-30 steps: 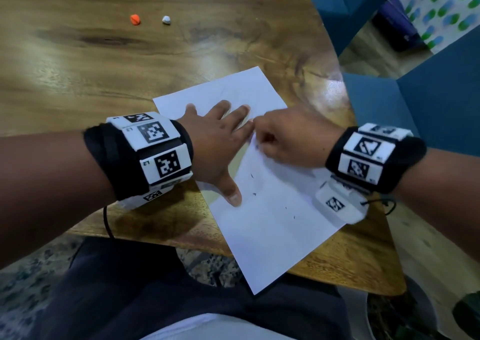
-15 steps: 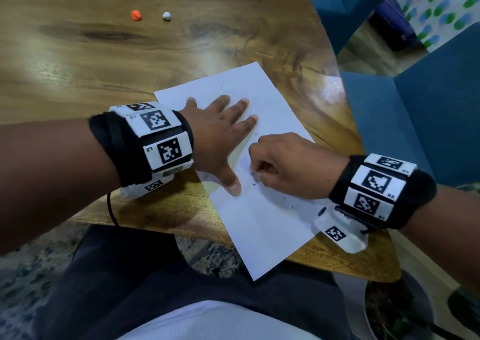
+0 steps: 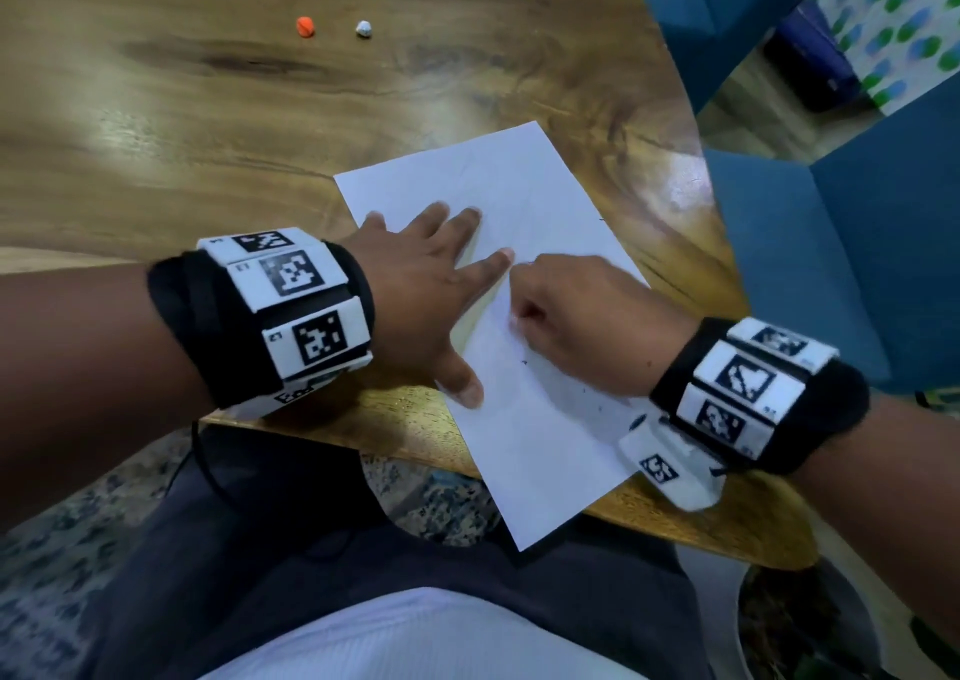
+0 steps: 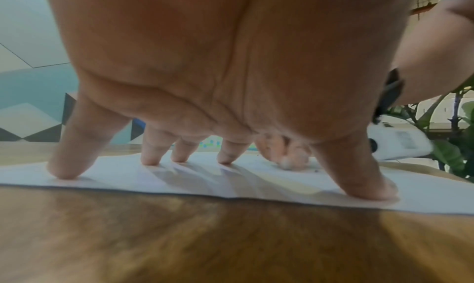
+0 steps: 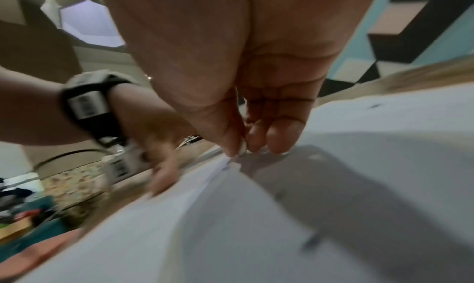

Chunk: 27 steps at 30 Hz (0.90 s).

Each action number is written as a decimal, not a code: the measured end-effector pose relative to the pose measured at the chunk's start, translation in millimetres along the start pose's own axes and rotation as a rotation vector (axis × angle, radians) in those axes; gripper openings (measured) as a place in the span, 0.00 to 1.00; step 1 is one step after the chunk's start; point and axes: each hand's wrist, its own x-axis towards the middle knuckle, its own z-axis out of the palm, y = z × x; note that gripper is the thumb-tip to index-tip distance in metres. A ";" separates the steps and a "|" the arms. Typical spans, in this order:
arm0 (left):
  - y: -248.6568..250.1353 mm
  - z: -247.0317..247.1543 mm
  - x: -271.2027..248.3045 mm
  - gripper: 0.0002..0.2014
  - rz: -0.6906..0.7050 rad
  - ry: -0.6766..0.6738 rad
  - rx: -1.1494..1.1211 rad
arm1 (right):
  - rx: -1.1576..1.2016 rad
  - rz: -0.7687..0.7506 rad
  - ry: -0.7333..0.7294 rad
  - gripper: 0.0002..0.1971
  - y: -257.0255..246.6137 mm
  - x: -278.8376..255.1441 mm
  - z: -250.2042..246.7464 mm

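A white sheet of paper (image 3: 540, 196) lies at an angle on the wooden table (image 3: 208, 133), its near corner hanging over the edge. My left hand (image 3: 431, 284) presses the sheet with spread, straight fingers (image 4: 153, 157). My right hand (image 3: 582, 310) sits just right of the left index fingertip, fingers curled. Its thumb and fingers pinch a small whitish piece (image 5: 242, 147) against the paper; I cannot tell what the piece is. Small dark specks lie on the paper near the right wrist.
A small orange ball (image 3: 305, 26) and a small white ball (image 3: 364, 29) rest far back on the table. Blue panels (image 3: 857, 242) stand close on the right. A potted plant (image 3: 810, 627) is on the floor at lower right. My lap is under the table edge.
My right hand slid toward me along the paper, then back up beside the left index fingertip. The left hand stayed flat on the sheet.
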 end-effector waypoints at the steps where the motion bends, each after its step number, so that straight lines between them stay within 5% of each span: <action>1: 0.4 -0.1 -0.2 0.67 -0.001 -0.008 0.002 | 0.008 -0.082 -0.041 0.05 -11.1 -6.9 4.2; 4: 0.1 1.1 -0.3 0.66 0.002 0.000 0.013 | 0.041 -0.197 -0.085 0.03 -22.5 -14.0 8.1; 8: 1.5 -1.7 1.9 0.66 0.021 -0.009 0.018 | 0.069 0.044 0.047 0.05 8.9 18.1 -2.8; 12: 2.2 -3.9 2.0 0.68 0.010 -0.025 0.028 | 0.032 0.108 0.104 0.03 23.5 32.5 -7.9; 19: 1.3 -1.9 1.2 0.69 0.013 -0.024 0.014 | 0.053 -0.203 -0.078 0.05 -18.6 -4.6 6.8; 27: 0.3 -3.7 4.9 0.70 0.030 -0.037 -0.001 | 0.071 0.050 0.094 0.02 19.7 37.8 -7.7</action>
